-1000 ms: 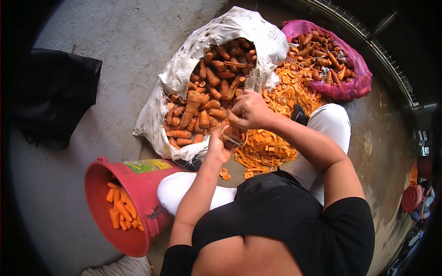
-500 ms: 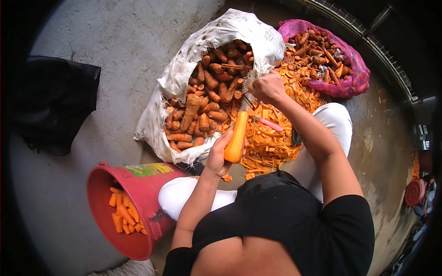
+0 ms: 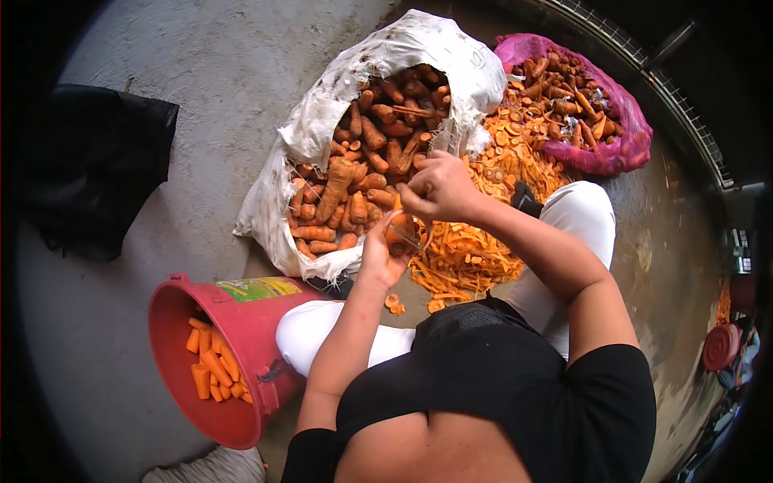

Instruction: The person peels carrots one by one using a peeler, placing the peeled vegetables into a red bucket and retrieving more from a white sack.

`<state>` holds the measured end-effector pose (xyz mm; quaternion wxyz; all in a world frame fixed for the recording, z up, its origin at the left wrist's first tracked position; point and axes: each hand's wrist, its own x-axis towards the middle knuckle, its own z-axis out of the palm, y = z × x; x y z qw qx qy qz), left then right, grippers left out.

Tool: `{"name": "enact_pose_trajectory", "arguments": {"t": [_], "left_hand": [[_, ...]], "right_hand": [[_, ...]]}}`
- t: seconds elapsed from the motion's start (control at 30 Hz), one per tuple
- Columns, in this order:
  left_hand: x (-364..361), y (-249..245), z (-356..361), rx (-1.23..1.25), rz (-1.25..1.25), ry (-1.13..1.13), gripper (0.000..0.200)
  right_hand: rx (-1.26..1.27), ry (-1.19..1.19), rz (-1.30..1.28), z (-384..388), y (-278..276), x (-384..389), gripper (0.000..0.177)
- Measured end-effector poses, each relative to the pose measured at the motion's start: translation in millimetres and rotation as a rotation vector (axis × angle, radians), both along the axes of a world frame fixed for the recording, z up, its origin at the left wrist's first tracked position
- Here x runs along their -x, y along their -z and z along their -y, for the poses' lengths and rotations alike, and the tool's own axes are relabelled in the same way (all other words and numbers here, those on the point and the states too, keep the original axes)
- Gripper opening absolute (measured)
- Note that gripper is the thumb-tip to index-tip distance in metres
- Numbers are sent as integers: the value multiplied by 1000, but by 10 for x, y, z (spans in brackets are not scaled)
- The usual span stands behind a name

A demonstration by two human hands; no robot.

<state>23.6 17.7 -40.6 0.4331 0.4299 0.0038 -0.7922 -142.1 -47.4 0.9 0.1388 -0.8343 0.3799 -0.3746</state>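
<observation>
My left hand [image 3: 385, 259] is closed around a carrot [image 3: 399, 233], which is partly hidden by the fingers. Close above it, my right hand [image 3: 441, 188] is closed with its fingertips near the carrot's upper end. A thin, dark-edged blade that looks like a peeler [image 3: 413, 239] lies against the carrot below the right hand; its handle is hidden in the fingers. Beneath both hands spreads a heap of orange carrot peelings [image 3: 471, 256]. Just beyond is a white sack [image 3: 302, 121] of unpeeled carrots [image 3: 338, 189], its mouth open toward me.
A tilted red bucket [image 3: 270, 322] on the left holds peeled carrots [image 3: 213, 366]. A pink mesh sack [image 3: 640, 137] with more carrots stands at the back right. Black cloth or plastic [image 3: 101, 161] lies on the left floor. My legs [image 3: 580, 217] flank the peelings.
My right hand has come down and toward me, close to my left hand. The carrot shows shorter and less fully. A pink-handled tool on the peelings is out of sight.
</observation>
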Motion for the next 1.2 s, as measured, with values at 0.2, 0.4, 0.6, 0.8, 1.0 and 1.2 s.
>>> {"name": "enact_pose_trajectory", "arguments": {"t": [0.2, 0.4, 0.6, 0.8, 1.0, 1.2], "left_hand": [[59, -25, -11, -14, -47, 9, 25], [-3, -197, -172, 181, -46, 165, 31], [-44, -331, -232, 285, -148, 312, 39], [-72, -273, -74, 257, -196, 202, 42], [-18, -54, 13, 24, -49, 43, 32], [-70, 115, 1, 31, -226, 79, 30]], "right_hand": [[54, 3, -65, -17, 66, -10, 32], [-22, 96, -110, 125, 107, 135, 33], [-37, 476, -496, 533, 423, 640, 40], [-309, 418, -110, 369, 21, 375, 34], [-39, 48, 12, 60, -125, 55, 29], [68, -50, -84, -20, 15, 7, 28]]}}
